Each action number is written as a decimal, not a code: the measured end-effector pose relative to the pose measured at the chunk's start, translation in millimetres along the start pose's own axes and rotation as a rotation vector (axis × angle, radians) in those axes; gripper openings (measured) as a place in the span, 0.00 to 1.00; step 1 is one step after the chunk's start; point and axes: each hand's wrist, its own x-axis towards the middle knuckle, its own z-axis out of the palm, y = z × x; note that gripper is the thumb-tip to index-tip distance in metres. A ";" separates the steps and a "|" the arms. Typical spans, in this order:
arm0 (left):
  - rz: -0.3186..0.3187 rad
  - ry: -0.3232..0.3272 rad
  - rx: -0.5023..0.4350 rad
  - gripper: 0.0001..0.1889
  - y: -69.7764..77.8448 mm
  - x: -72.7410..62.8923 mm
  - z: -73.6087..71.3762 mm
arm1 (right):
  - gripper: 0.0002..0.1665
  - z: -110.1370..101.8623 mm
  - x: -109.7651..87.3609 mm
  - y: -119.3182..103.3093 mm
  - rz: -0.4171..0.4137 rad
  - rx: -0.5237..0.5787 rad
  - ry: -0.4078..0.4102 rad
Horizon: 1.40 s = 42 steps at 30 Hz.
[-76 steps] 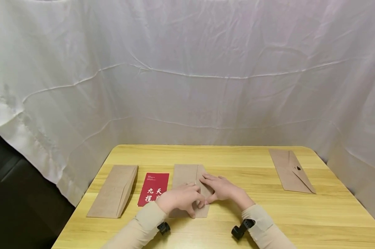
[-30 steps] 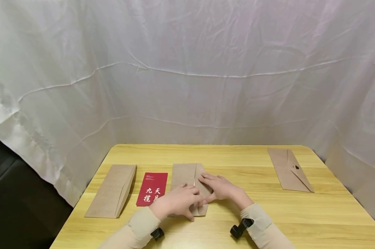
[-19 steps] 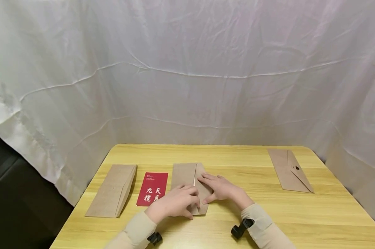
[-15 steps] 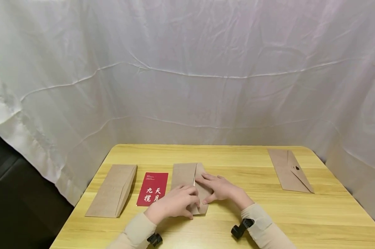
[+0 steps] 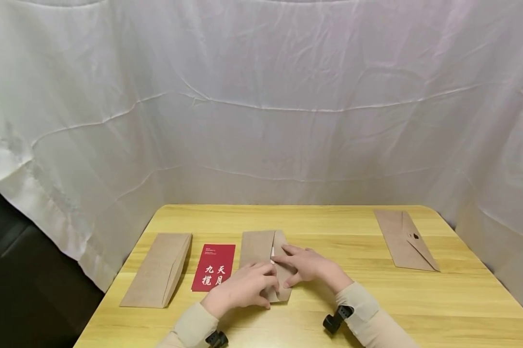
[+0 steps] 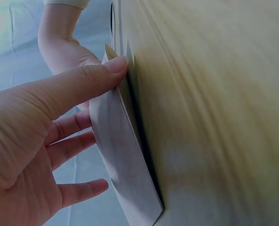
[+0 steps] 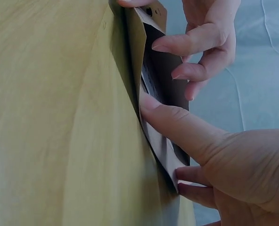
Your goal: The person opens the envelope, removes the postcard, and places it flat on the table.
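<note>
Can't read tiny print [image 5: 216, 250] on the card [image 5: 213, 268], nor see under left fingers [image 5: 267, 270] and right fingers [image 5: 288, 259] on the middle envelope [image 5: 257, 245]. Can't make out its dark inside [image 7: 165, 87]. Can't follow worktop [image 5: 422, 299] or sleeves [image 5: 367, 314] past the head view's lower edge, nor name the black thing [image 5: 18, 270] at left.

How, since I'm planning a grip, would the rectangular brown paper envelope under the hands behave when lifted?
The rectangular brown paper envelope would probably flex, as its thin edges suggest. It may spread open: its mouth gapes in the right wrist view. Lying on its broad face, it shouldn't roll.
</note>
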 end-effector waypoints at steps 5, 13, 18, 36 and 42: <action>0.001 0.017 -0.009 0.17 0.6 -0.8 0.5 | 0.52 1.1 -1.2 2.3 -0.016 0.019 0.030; 0.002 0.017 -0.027 0.17 0.2 -1.3 0.8 | 0.51 2.5 -0.8 4.8 -0.034 0.016 0.051; 0.008 0.021 -0.034 0.16 -0.6 -1.0 1.1 | 0.51 3.0 -1.0 5.0 -0.042 0.024 0.059; 0.017 0.014 -0.060 0.17 -3.0 -0.4 3.5 | 0.52 5.0 -1.6 2.7 -0.001 0.066 0.097; 0.005 -0.001 -0.067 0.17 -2.9 0.7 4.1 | 0.45 7.5 0.3 4.1 0.007 0.043 0.137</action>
